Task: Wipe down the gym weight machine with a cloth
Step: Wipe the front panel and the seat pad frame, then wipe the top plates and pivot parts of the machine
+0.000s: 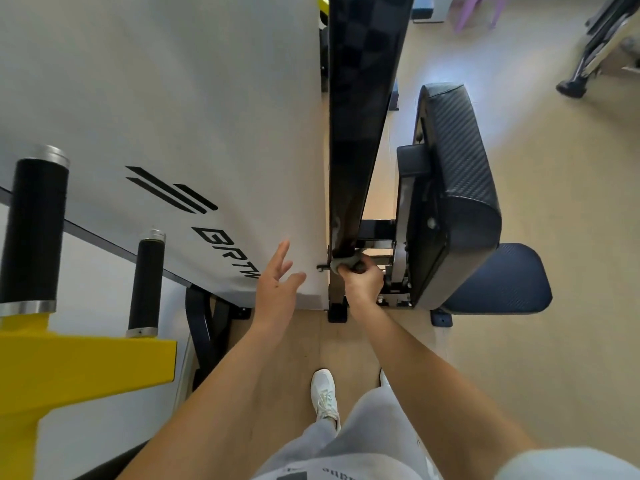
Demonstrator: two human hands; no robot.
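The weight machine fills the view: a white side panel point(173, 109) with black lettering on the left and a glossy black upright column point(363, 109) in the middle. My right hand point(362, 280) grips a grey-green cloth point(343, 263) and holds it against the column's lower end, near the floor. My left hand point(277, 282) hovers with fingers spread beside the white panel's lower corner and holds nothing. A black padded backrest point(460, 188) and a dark blue seat point(505, 278) stand right of the column.
Two black roller handles point(34, 226) on a yellow frame point(69, 368) stick out at lower left. My white shoe point(323, 393) and grey trousers stand on the tan floor point(554, 220). A purple stool point(478, 8) and another machine's legs point(588, 60) are far right.
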